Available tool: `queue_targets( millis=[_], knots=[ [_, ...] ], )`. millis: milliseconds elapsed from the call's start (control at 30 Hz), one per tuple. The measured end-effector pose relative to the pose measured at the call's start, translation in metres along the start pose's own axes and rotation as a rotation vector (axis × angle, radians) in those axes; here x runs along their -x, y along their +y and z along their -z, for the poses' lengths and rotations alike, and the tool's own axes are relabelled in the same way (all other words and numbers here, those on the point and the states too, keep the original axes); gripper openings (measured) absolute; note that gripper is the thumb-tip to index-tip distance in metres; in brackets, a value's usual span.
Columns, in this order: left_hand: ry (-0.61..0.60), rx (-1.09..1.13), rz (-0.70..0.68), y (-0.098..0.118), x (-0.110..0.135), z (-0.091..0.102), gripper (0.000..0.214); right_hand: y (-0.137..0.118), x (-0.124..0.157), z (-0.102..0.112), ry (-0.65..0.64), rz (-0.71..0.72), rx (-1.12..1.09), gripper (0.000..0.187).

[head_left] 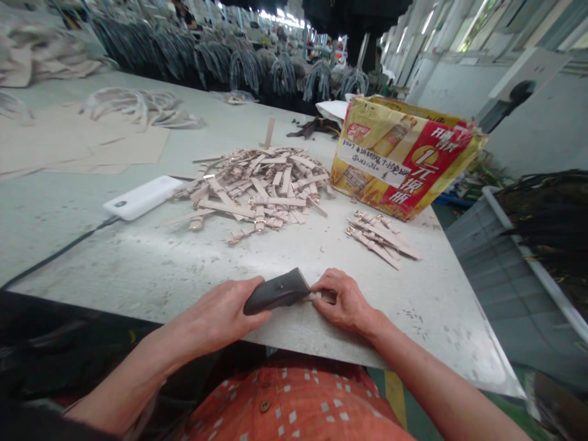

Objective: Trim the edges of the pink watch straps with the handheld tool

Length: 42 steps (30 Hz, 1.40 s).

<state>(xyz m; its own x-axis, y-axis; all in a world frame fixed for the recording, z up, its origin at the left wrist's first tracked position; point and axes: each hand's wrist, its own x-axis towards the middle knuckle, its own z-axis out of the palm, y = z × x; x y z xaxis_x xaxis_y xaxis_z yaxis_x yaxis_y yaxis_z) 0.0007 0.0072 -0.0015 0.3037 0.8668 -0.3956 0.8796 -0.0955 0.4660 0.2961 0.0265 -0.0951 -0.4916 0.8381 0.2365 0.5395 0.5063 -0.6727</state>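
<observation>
My left hand [234, 306] is closed around a dark grey, flat-ended piece [278, 290] that looks like leather; I cannot tell its exact kind. At its right end, my right hand [345, 301] pinches a small pale strap [315, 296], which meets or lies just under the dark piece. Most of that strap is hidden by my fingers. Both hands are low over the table's front edge. Beyond them lies a large heap of beige buckle straps [271, 184] with gold-coloured buckles. A smaller bunch of buckle straps [381, 237] rests to the right.
A yellow and red cardboard box [404, 156] stands at the table's right side. A white device with a black cable [142, 197] lies left of the heap. Flat beige sheets [82, 138] cover the far left. A grey bin [514, 269] stands beyond the table's right edge.
</observation>
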Motion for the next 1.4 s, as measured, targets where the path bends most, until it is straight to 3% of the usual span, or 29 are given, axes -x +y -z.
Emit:
queue_targets(
  millis=[200,467,600,833,1067,1267,1400],
  knots=[
    [0.034,0.004,0.025,-0.017,0.009,-0.002,0.028,-0.001,0.0,-0.002,-0.006,-0.008,0.008,0.021],
    [0.023,0.0,0.009,0.01,-0.002,-0.007,0.025,-0.003,-0.002,0.0,-0.001,-0.029,0.021,0.013],
    [0.054,-0.008,0.026,0.006,-0.002,-0.001,0.03,-0.007,-0.002,-0.002,0.011,-0.053,0.033,0.019],
    [0.119,0.012,0.076,-0.012,0.021,0.012,0.035,-0.014,0.011,-0.006,0.095,0.134,0.085,0.02],
    [0.06,-0.008,0.121,-0.007,0.033,0.011,0.041,-0.013,0.025,-0.003,0.061,0.289,0.148,0.019],
    [-0.05,-0.065,0.113,0.009,0.044,0.011,0.044,-0.012,0.023,-0.011,0.106,0.336,0.14,0.017],
    [-0.03,-0.062,0.11,0.005,0.047,0.01,0.044,-0.016,0.019,-0.011,0.037,0.312,0.142,0.016]
  ],
)
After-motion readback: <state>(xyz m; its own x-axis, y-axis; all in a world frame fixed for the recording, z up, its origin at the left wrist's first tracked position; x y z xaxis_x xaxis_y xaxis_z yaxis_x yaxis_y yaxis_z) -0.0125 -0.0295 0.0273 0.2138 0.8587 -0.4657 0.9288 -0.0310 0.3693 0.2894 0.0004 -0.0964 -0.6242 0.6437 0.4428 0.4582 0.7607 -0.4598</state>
